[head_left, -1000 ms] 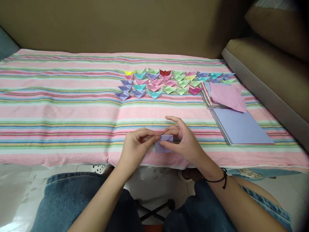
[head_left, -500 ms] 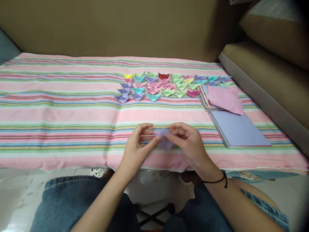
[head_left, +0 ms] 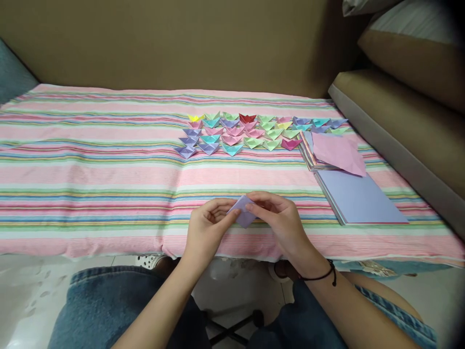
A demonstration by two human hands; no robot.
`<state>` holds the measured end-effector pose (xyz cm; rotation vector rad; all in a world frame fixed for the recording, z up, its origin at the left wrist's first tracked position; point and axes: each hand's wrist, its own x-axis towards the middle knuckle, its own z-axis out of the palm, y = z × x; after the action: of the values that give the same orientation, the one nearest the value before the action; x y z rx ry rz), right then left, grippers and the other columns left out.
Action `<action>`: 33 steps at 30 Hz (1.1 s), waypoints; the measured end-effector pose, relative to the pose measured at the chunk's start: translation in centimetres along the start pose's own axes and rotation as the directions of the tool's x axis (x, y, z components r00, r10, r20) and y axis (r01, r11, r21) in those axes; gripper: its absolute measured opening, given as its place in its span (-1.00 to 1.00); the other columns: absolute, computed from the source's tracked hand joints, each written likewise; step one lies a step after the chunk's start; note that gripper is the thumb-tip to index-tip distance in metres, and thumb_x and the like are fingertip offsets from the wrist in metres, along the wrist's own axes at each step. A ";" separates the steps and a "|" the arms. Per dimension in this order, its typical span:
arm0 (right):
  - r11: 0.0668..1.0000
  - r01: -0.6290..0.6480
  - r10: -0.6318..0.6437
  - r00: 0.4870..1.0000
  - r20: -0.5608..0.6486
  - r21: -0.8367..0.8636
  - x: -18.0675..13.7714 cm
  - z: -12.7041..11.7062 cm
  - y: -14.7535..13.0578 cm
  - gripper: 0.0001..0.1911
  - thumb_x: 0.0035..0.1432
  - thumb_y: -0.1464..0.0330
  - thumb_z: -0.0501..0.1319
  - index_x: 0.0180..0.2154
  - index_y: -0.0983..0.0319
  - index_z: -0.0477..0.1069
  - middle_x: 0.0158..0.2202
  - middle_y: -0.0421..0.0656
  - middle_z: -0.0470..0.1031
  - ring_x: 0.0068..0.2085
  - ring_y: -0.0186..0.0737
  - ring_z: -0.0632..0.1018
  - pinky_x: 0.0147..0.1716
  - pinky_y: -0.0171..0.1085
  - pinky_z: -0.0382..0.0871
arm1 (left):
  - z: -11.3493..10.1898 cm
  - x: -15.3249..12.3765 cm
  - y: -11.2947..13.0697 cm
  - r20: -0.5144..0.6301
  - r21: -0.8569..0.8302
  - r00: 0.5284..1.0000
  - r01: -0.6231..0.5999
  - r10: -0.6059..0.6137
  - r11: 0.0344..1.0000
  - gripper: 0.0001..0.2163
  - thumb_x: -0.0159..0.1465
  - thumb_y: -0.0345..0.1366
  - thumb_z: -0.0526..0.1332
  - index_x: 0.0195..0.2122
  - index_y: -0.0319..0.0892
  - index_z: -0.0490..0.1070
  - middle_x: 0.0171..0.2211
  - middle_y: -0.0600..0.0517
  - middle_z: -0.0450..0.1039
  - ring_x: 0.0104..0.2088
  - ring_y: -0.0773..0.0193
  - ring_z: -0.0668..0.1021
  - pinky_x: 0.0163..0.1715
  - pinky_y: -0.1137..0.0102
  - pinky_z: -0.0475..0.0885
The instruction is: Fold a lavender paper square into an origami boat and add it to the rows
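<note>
A small folded lavender paper is pinched between both my hands just above the near edge of the striped cloth. My left hand grips its left corner with thumb and fingers curled. On the right side, my right hand closes over the piece, a black band round its wrist. Several finished paper boats in pastel colours stand in rows farther back on the cloth.
A stack of lavender sheets lies to the right, with a loose pink sheet on a second striped pile behind it. Brown cushions rise at the right and back. My knees in jeans sit below the table edge.
The lavender piece has been turned in my fingers, from lying flat as a rectangle to a diamond-like tilt. Both hands have drawn closer together around it.
</note>
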<state>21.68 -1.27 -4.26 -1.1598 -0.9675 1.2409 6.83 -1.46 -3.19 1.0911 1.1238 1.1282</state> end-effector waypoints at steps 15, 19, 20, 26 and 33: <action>0.994 0.003 0.012 0.991 0.136 -0.114 -0.1 -0.3 -0.1 -0.83 -0.12 0.32 0.38 -0.37 0.19 0.54 -0.34 -0.15 0.60 -0.28 -0.15 0.59 -0.28 -0.18 0.49 | -0.1 0.1 -0.5 0.022 0.063 0.999 -0.041 0.040 0.997 -0.82 0.04 -0.33 0.34 -0.33 -0.20 0.43 -0.42 0.05 0.55 -0.41 0.31 0.57 -0.40 0.45 0.46; 0.985 -0.005 0.037 0.983 0.181 -0.170 -0.1 -0.6 -0.3 -0.72 -0.12 0.35 0.37 -0.26 0.21 0.50 -0.34 -0.13 0.61 -0.28 -0.14 0.60 -0.31 -0.20 0.50 | -0.2 0.2 -0.3 0.012 0.046 1.000 -0.009 0.009 0.999 -0.73 0.01 -0.34 0.35 -0.28 -0.20 0.33 -0.49 0.06 0.54 -0.44 0.28 0.57 -0.41 0.43 0.46; 0.982 -0.017 0.051 0.983 0.176 -0.188 -0.1 -0.6 -0.4 -0.69 -0.13 0.36 0.37 -0.24 0.21 0.48 -0.38 -0.14 0.60 -0.33 -0.15 0.60 -0.35 -0.22 0.49 | -0.2 0.2 -0.3 0.024 0.044 1.000 -0.005 0.004 0.999 -0.71 0.02 -0.34 0.35 -0.26 -0.18 0.30 -0.49 0.06 0.54 -0.44 0.27 0.58 -0.41 0.42 0.46; 0.975 -0.062 0.095 0.984 0.148 -0.212 -0.1 -0.5 -0.7 -0.61 -0.14 0.41 0.35 -0.19 0.19 0.38 -0.54 -0.26 0.54 -0.52 -0.28 0.53 -0.53 -0.32 0.38 | -0.1 0.2 -0.7 0.084 0.028 0.996 -0.021 0.018 0.999 -0.66 0.07 -0.33 0.31 -0.24 -0.10 0.14 -0.44 0.08 0.56 -0.44 0.28 0.59 -0.42 0.44 0.44; 0.976 -0.088 0.119 0.982 0.150 -0.200 0.0 -0.5 -0.7 -0.63 -0.16 0.36 0.36 -0.24 0.19 0.35 -0.58 -0.29 0.49 -0.55 -0.29 0.50 -0.54 -0.32 0.36 | 0.0 0.1 -0.7 0.026 0.030 1.000 -0.006 0.005 1.000 -0.57 0.02 -0.36 0.34 -0.28 -0.07 0.01 -0.49 0.13 0.57 -0.54 0.32 0.56 -0.52 0.49 0.39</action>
<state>22.25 -1.34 -3.67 -1.2887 -1.1813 1.3639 6.89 -1.38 -3.86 1.1297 1.1215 1.1016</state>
